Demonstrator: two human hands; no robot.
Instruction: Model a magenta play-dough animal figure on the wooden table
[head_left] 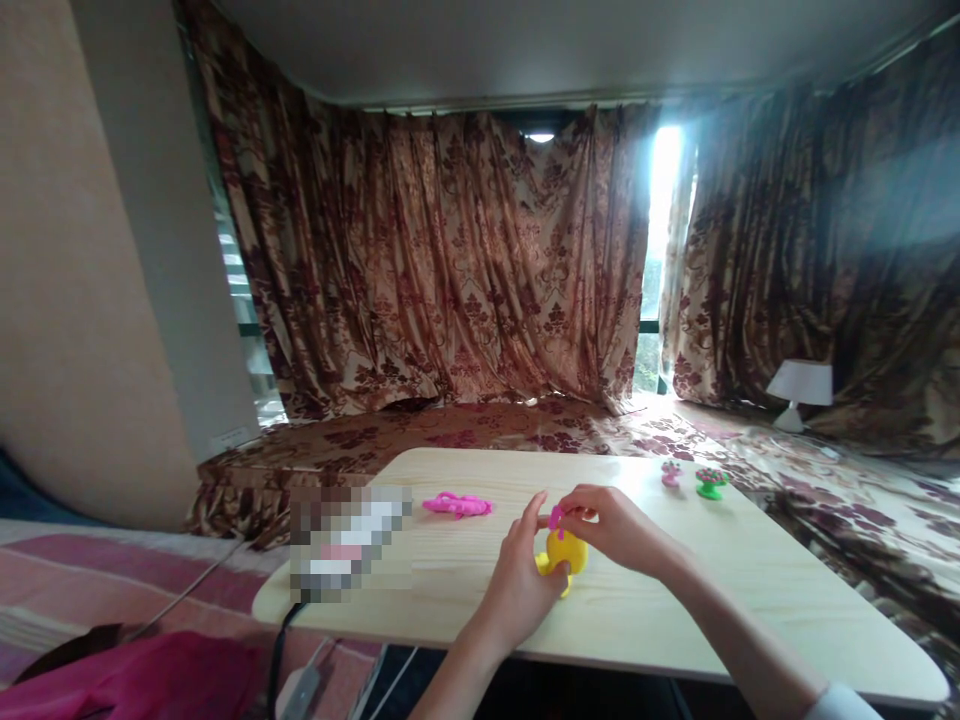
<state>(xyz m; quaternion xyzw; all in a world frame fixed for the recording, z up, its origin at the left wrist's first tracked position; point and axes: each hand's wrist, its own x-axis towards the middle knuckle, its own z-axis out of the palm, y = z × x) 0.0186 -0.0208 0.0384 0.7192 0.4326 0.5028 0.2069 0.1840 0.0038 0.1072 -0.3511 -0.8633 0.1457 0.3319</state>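
Near the front middle of the light wooden table, my left hand is closed around a yellow toy with a rounded body; its exact kind is hard to make out. My right hand pinches a small pink piece against the top of the yellow toy. My fingers cover parts of both. Further left on the tabletop lies a bright pink plastic toy, long and narrow, whose kind I cannot tell.
A small pink toy and a green one with pink dots stand at the table's back right. A blurred-out object with a black cable occupies the left end. Beyond are a white lamp and patterned curtains.
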